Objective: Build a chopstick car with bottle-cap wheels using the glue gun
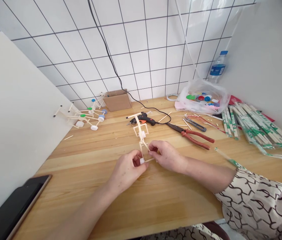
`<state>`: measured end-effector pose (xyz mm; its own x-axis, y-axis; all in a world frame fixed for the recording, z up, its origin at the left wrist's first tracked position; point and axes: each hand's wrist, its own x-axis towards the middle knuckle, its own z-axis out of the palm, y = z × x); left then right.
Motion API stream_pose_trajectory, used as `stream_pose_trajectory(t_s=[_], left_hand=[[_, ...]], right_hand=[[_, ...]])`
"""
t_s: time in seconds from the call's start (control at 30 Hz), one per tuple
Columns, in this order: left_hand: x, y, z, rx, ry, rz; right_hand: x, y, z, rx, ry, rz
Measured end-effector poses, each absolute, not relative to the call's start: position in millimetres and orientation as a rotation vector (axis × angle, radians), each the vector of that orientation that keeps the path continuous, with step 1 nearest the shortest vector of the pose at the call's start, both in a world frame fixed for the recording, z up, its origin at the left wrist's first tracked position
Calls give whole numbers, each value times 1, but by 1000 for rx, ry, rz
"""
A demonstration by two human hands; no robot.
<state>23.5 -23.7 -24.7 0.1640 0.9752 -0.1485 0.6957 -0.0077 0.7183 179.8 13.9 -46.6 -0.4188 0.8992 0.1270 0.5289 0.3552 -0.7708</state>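
Tabletop (85, 156) is free leftward; stick frame (140, 130) and glue gun (150, 121) block ahead.

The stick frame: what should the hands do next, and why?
Perhaps hold the stick frame steady for a moment: the left hand is at its near white cap and the right hand pinches a stick close by, so tugging might bend it.

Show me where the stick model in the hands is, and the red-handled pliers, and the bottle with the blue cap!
Stick model (142, 134): head view, on the white cap partway along it.
Pliers (184, 132): head view, where the red handles meet.
Bottle (217, 69): head view, on its blue label.
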Motion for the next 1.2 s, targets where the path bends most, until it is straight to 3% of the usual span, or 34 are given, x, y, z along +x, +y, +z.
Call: stream_pose_trajectory(t_s=[1.2], left_hand=[[21, -23, -34, 1758, 1617, 543]], right_hand=[[181, 8, -47, -1266, -2039, 1033]])
